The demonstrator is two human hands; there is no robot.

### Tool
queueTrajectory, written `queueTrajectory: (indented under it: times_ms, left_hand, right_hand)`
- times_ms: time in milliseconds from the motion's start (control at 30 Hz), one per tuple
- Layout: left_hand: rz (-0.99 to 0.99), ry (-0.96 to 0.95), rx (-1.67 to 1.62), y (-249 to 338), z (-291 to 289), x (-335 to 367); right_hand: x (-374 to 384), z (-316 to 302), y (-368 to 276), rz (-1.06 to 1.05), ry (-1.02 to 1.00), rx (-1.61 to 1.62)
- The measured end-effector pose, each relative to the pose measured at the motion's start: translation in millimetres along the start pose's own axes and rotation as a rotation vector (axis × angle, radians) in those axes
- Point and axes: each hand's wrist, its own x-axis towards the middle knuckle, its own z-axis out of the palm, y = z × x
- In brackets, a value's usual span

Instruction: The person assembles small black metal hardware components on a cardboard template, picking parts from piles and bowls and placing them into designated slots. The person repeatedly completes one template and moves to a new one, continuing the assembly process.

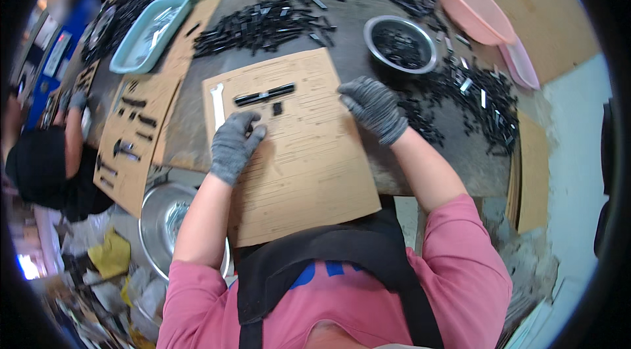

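Both my hands wear grey knit gloves. My left hand [235, 145] rests at the left side of a brown cardboard sheet [302, 178], fingers loosely bent and thumb apart, with nothing visible between them. Just above it lies a pale open-ended wrench [217, 104], its lower end hidden by the hand. Right of the wrench, a long black bar-shaped piece [265, 94] with a shiny middle and a small black block [277, 108] lie on the sheet. At the sheet's right edge is my right hand [373, 106], fingers curled together; whatever they may pinch is hidden.
A steel bowl [401, 45] of small black parts stands beyond my right hand, amid piles of black pieces [266, 23]. Pink [476, 7] and turquoise [150, 32] basins flank the table. At left, another person [56, 165] works near a cardboard sheet of parts [131, 132].
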Motion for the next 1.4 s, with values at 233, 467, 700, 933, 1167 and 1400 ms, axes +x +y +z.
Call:
queueTrajectory:
  times_ms: [233, 467, 700, 933, 1167, 1400]
  left_hand:
    - [0.11, -0.138, 0.162, 0.4, 19.1, -9.9]
    - [0.05, -0.144, 0.09, -4.7, 22.4, -11.0]
    - [0.021, -0.144, 0.095, -1.2, 22.7, -11.1]
    - [0.079, -0.108, 0.164, -0.1, 21.6, -12.7]
    - [0.116, -0.09, 0.177, -11.3, 26.8, -12.0]
    - [0.096, -0.079, 0.143, -10.7, 27.8, -12.3]
  right_hand:
    - [-87.8, -114.4, 144.9, 0.693, 0.145, -0.462]
    - [-98.9, -151.1, 205.3, 1.164, -0.414, -0.64]
    - [-111.9, -139.6, 219.3, 0.869, -0.496, -0.98]
    - [-129.6, -153.3, 222.3, 0.434, -0.513, -0.992]
    - [-99.5, -116.2, 173.9, 0.619, 0.148, -0.348]
    - [-83.6, -114.0, 141.7, 0.928, -0.395, -0.371]
